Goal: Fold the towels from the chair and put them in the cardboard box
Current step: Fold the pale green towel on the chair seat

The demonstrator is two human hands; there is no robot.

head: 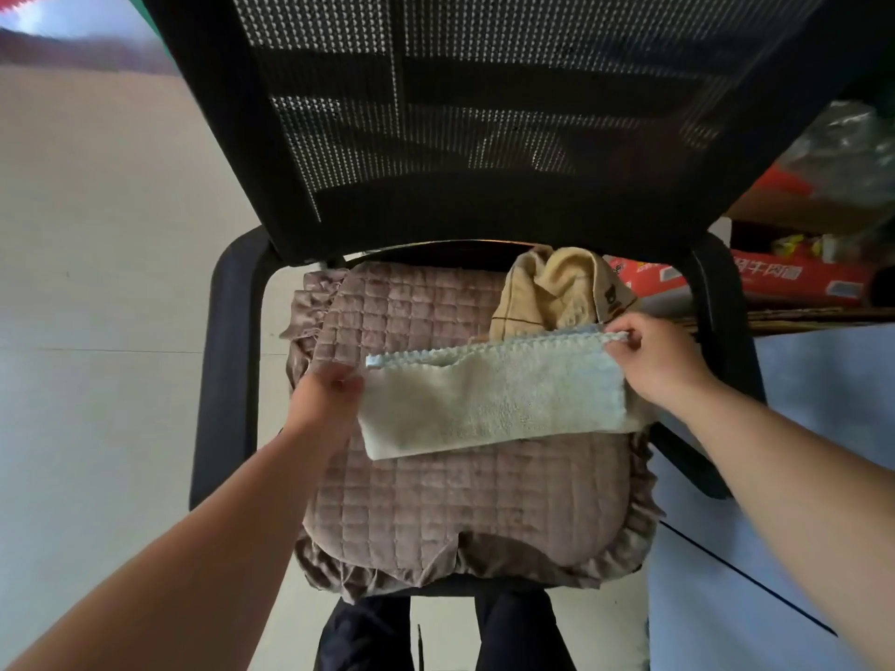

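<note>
Pale blue-white towel (494, 399) folded lengthwise, held stretched just above the quilted seat cushion (460, 506) of the black mesh chair (484, 113). Right hand (654, 360) fingers (622, 343) pinch its top right corner; left hand (329, 394) grips its left end, fingers curled around the edge, blurred. Just beyond the right fingers, a crumpled tan towel (557, 293) lies on the cushion's back right. Red printed boxes (794, 278) sit on the floor farther right of the right hand.
</note>
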